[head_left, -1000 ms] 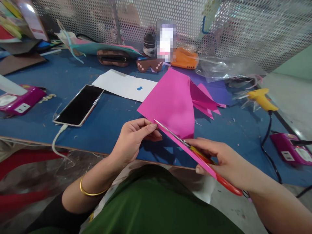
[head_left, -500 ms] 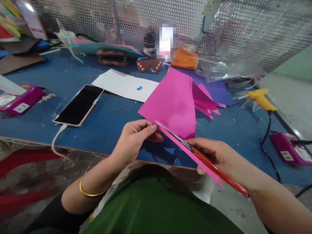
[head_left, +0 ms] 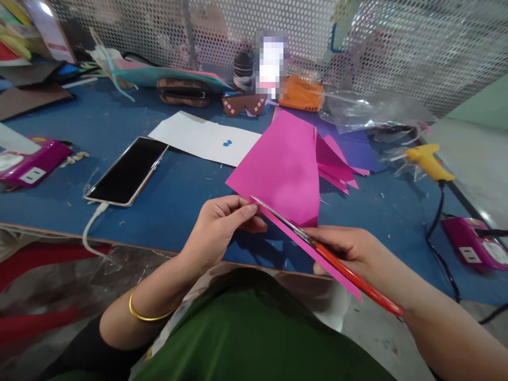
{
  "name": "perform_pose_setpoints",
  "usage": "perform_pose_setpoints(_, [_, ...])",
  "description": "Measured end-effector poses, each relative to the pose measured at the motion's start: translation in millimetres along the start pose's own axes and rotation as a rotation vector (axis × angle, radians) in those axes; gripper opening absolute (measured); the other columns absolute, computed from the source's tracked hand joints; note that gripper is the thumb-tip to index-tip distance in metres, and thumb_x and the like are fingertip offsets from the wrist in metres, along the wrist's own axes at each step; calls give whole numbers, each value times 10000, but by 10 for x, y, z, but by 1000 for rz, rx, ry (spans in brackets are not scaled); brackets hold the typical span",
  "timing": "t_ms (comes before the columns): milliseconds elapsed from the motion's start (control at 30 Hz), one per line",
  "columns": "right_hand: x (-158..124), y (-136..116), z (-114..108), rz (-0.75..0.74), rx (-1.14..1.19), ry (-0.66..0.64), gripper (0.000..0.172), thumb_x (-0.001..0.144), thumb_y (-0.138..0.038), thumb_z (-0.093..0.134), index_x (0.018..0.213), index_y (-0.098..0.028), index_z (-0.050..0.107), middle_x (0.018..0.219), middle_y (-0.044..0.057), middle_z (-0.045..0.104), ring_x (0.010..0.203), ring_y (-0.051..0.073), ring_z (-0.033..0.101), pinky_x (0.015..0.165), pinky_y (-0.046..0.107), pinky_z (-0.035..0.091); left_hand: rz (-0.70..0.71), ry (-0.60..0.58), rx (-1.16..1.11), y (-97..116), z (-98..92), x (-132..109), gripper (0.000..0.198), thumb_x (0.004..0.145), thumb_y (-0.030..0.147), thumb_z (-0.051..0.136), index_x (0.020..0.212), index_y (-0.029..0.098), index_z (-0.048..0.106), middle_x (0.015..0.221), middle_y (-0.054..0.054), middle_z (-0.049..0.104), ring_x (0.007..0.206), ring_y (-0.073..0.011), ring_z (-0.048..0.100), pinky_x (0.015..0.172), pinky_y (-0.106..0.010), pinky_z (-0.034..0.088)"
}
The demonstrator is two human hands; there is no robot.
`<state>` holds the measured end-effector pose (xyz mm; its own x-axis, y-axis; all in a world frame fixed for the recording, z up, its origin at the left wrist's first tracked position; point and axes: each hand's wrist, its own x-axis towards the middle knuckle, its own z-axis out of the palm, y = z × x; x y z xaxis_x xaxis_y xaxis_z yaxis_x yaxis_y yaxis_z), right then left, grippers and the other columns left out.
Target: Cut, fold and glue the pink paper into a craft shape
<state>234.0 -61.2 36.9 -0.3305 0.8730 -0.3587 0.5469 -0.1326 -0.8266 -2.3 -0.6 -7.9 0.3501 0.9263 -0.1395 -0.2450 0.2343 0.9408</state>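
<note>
My left hand (head_left: 216,227) pinches the near corner of a pink paper sheet (head_left: 283,164) held over the blue table (head_left: 178,185). In my right hand (head_left: 349,248) are red-handled scissors (head_left: 317,248), fingers closed round the handles. The blades run along the sheet's lower edge, their tip close to my left fingertips. A narrow pink strip hangs down past my right hand. More pink paper pieces (head_left: 337,164) lie on the table behind the sheet.
A phone (head_left: 127,172) on a white cable lies at left beside a white paper (head_left: 202,140). Purple power strips (head_left: 27,164) (head_left: 472,243) sit at both sides. A yellow glue gun (head_left: 428,161) lies at right. Clutter and a perforated metal screen (head_left: 397,47) line the back.
The scissors' handles have closed together and the blades have shut along the paper's edge. The sheet has shifted slightly. My left hand has stayed put.
</note>
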Motion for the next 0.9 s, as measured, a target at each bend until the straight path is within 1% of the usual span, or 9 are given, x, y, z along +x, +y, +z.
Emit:
perform_pose_setpoints(200, [17, -6, 19, -35, -28, 22, 397, 866, -311, 676, 1261, -353, 688, 971, -26, 736, 801, 155, 679, 632, 227, 537, -8, -11, -6, -6, -13, 6, 133, 868, 240, 691, 759, 181, 740, 666, 15, 750, 621, -102, 705, 642, -171, 558])
perform_pose_setpoints(267, [13, -3, 14, -37, -35, 22, 406, 863, -311, 685, 1265, -359, 684, 1012, -22, 743, 828, 163, 687, 663, 236, 547, -10, -14, -6, -4, -13, 6, 137, 869, 235, 690, 753, 181, 740, 665, 17, 749, 622, -99, 705, 641, -166, 556])
perform_pose_setpoints(367, [2, 7, 2, -37, -49, 19, 421, 866, -266, 680, 1274, -370, 676, 1086, -22, 739, 898, 173, 690, 713, 241, 551, -13, -20, -10, 2, -10, 6, 133, 869, 230, 688, 759, 181, 745, 667, 17, 750, 621, -98, 706, 640, -167, 557])
perform_pose_setpoints(467, [-4, 30, -4, -42, -34, 9, 420, 902, -225, 617, 1296, -362, 662, 1001, -22, 747, 847, 158, 698, 707, 237, 553, -22, -21, -20, 9, -12, 4, 133, 863, 235, 696, 755, 176, 745, 667, 10, 751, 623, -102, 709, 645, -170, 560])
perform_pose_setpoints(533, [-7, 51, -8, -46, -38, 13, 411, 902, -236, 622, 1293, -356, 666, 1000, -21, 747, 840, 158, 699, 714, 238, 555, -38, -19, -33, 18, -17, 2, 128, 855, 247, 705, 762, 170, 747, 671, -1, 754, 630, -113, 715, 655, -185, 569])
perform_pose_setpoints(667, [-17, 62, -20, -52, -35, 22, 397, 891, -307, 655, 1284, -360, 672, 1069, -16, 738, 883, 182, 696, 715, 255, 560, -77, 31, -84, 46, -21, 1, 135, 834, 283, 719, 772, 164, 738, 680, -22, 758, 622, -144, 720, 642, -230, 587])
perform_pose_setpoints(800, [-30, 24, -24, 3, -32, 39, 390, 867, -265, 665, 1248, -338, 700, 1027, -3, 736, 850, 196, 684, 701, 288, 556, -59, 85, -42, 59, 1, 4, 142, 805, 263, 740, 712, 159, 716, 660, -20, 745, 595, -133, 701, 636, -227, 580])
perform_pose_setpoints(900, [-40, 12, -16, 21, -13, 43, 434, 818, -295, 714, 1250, -324, 696, 1110, 10, 728, 895, 219, 687, 702, 298, 562, -56, 106, -12, 54, 18, 5, 157, 798, 268, 742, 690, 159, 708, 643, -21, 736, 574, -133, 689, 626, -236, 578])
